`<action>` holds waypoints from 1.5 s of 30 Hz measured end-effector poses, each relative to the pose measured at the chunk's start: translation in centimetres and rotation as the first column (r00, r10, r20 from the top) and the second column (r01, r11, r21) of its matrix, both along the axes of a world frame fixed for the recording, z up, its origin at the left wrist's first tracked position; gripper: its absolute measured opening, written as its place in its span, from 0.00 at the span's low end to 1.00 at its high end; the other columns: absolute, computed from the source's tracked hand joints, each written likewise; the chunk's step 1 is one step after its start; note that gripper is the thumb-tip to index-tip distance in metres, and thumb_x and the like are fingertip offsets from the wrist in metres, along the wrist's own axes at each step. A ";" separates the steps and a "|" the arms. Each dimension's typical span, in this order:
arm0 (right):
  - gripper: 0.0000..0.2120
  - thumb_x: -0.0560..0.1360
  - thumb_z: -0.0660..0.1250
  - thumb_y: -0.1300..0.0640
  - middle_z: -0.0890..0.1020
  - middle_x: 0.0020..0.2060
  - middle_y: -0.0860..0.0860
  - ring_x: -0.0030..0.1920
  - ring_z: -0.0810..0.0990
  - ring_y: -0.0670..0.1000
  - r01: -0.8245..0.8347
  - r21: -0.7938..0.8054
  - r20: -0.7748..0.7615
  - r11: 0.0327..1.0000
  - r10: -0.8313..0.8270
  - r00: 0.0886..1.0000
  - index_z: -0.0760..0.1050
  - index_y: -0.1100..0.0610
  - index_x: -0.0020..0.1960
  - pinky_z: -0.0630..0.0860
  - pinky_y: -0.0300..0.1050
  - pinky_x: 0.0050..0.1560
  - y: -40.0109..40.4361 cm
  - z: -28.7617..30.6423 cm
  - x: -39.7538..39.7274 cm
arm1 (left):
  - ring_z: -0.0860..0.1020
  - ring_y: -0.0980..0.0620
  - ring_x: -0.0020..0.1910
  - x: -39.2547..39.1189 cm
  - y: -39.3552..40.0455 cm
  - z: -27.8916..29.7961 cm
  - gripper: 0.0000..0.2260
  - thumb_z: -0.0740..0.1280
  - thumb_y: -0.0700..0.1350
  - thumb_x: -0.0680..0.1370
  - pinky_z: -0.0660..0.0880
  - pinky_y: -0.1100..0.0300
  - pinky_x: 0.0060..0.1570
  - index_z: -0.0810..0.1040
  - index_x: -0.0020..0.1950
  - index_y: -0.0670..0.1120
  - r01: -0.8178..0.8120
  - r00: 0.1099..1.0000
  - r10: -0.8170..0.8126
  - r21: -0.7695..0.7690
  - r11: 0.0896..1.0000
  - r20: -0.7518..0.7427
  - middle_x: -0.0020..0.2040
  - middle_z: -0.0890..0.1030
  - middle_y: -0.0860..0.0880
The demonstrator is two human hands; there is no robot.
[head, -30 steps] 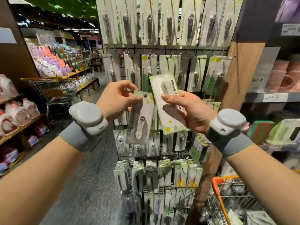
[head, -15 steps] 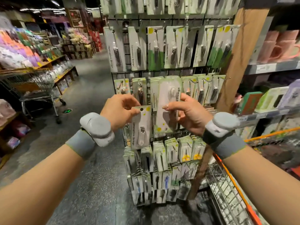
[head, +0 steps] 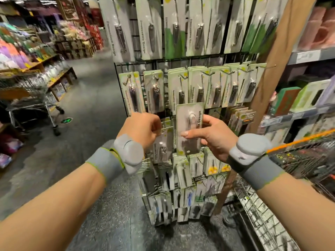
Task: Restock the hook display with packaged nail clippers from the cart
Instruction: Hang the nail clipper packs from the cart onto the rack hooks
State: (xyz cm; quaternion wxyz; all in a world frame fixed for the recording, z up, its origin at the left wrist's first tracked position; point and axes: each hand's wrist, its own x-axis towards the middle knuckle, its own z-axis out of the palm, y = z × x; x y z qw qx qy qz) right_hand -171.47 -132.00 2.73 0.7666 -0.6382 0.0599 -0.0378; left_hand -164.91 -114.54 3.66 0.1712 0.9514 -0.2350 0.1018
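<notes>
My left hand (head: 143, 128) pinches the top of a white carded nail clipper pack (head: 163, 144), which hangs down in front of the hook display (head: 181, 62). My right hand (head: 212, 134) grips a second, larger nail clipper pack (head: 189, 127) by its right edge, thumb across its front. That pack is upside down, its hang hole at the bottom. Both packs are held close to the display's third row, just below a row of hanging clipper packs (head: 201, 87). The cart (head: 290, 156), orange-rimmed wire, stands at the right.
A wooden post (head: 275, 57) borders the display on the right, with shelves of boxed goods (head: 308, 95) beyond it. Lower hooks carry several small packs (head: 181, 189). A second wire trolley (head: 30, 104) stands in the aisle at the left, by shelves of goods.
Both hands have moved down the display with their packs, from the upper rows to the third row. The view has tilted down and closer to the rack.
</notes>
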 end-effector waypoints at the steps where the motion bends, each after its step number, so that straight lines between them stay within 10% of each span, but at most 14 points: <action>1: 0.15 0.64 0.71 0.76 0.82 0.36 0.55 0.30 0.81 0.47 0.001 -0.001 0.003 1.000 -0.001 1.000 0.77 0.59 0.43 0.70 0.31 0.23 0.0 -0.2 0.3 | 0.79 0.46 0.48 0.2 -0.1 -0.2 0.06 0.69 0.40 0.73 0.75 0.56 0.49 0.81 0.45 0.51 -0.008 1.000 0.008 0.017 1.000 -0.004 0.45 0.83 0.50; 28: 0.14 0.63 0.74 0.71 0.84 0.39 0.54 0.39 0.82 0.53 -0.067 -0.043 -0.044 0.997 0.065 0.997 0.80 0.58 0.46 0.78 0.42 0.37 -1.7 -2.5 2.8 | 0.77 0.42 0.56 2.7 -2.6 -0.9 0.12 0.63 0.39 0.77 0.75 0.50 0.56 0.78 0.58 0.49 -0.082 0.995 0.092 0.187 0.979 -0.046 0.55 0.81 0.46; 31: 0.13 0.65 0.74 0.71 0.83 0.39 0.54 0.38 0.81 0.53 -0.133 -0.074 -0.078 0.988 0.128 0.989 0.79 0.59 0.46 0.77 0.41 0.35 -2.3 -1.7 2.3 | 0.78 0.44 0.53 1.4 -2.9 1.0 0.09 0.61 0.44 0.79 0.74 0.51 0.55 0.79 0.55 0.47 -0.021 0.999 0.026 -0.115 0.993 0.041 0.51 0.82 0.47; 34: 0.12 0.66 0.74 0.70 0.81 0.38 0.56 0.39 0.79 0.54 -0.244 -0.267 -0.147 0.932 0.211 0.966 0.78 0.63 0.48 0.78 0.47 0.44 -2.8 -0.6 2.1 | 0.81 0.47 0.49 0.2 -3.8 2.6 0.09 0.61 0.52 0.79 0.76 0.49 0.55 0.78 0.49 0.50 0.089 0.962 -0.200 -0.481 0.872 -0.185 0.46 0.83 0.48; 39: 0.11 0.67 0.76 0.64 0.78 0.33 0.47 0.33 0.75 0.43 -0.398 -0.604 -0.255 0.690 0.307 0.917 0.74 0.54 0.38 0.70 0.29 0.32 -2.9 2.1 1.5 | 0.78 0.53 0.45 -0.1 -4.0 3.6 0.08 0.65 0.38 0.78 0.76 0.58 0.49 0.79 0.51 0.49 0.168 0.905 -0.301 -0.398 0.902 -0.300 0.48 0.83 0.48; 45: 0.11 0.66 0.77 0.56 0.79 0.35 0.47 0.35 0.75 0.44 -0.345 -0.725 -0.225 0.596 0.269 0.937 0.76 0.53 0.41 0.70 0.31 0.33 -4.4 3.7 1.6 | 0.79 0.49 0.42 -0.2 -3.4 4.3 0.07 0.68 0.32 0.74 0.78 0.53 0.46 0.80 0.47 0.43 0.057 0.886 -0.271 -0.489 0.870 -0.377 0.42 0.82 0.45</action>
